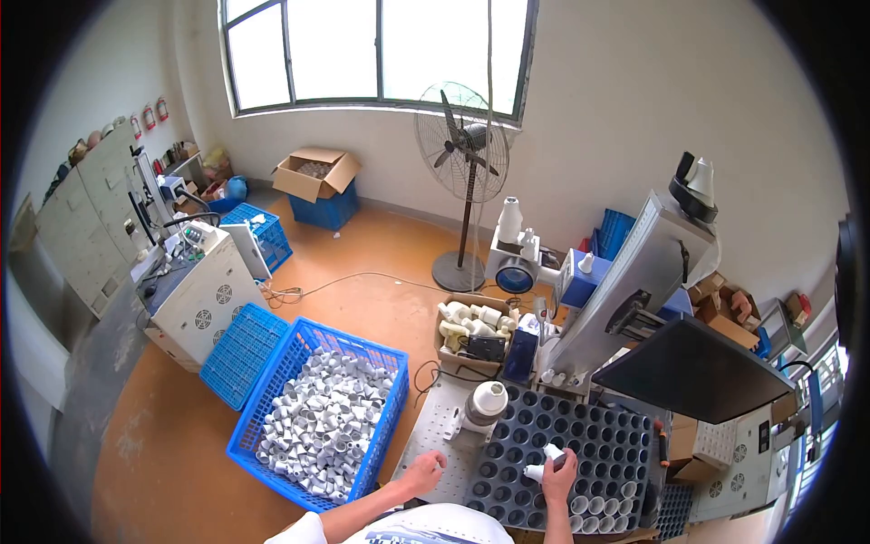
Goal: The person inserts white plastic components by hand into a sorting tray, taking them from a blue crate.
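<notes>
My right hand [558, 479] holds a small white plastic fitting [544, 462] over the dark tray with many round holes [562, 435]. Several white fittings sit in the tray's holes at the near right [603, 512]. My left hand [424, 471] rests at the tray's near left corner, on the perforated metal table [435, 426], fingers curled with nothing visible in them. A white cone-shaped part sits on a fixture [488, 402] just beyond the tray's left end.
A blue crate full of white fittings [326, 412] stands on the floor to my left, with a blue lid [240, 354] beside it. A machine with a black screen [693, 367] rises to the right. Behind are a pedestal fan [464, 150], a cardboard box [315, 172] and a white cabinet [204, 299].
</notes>
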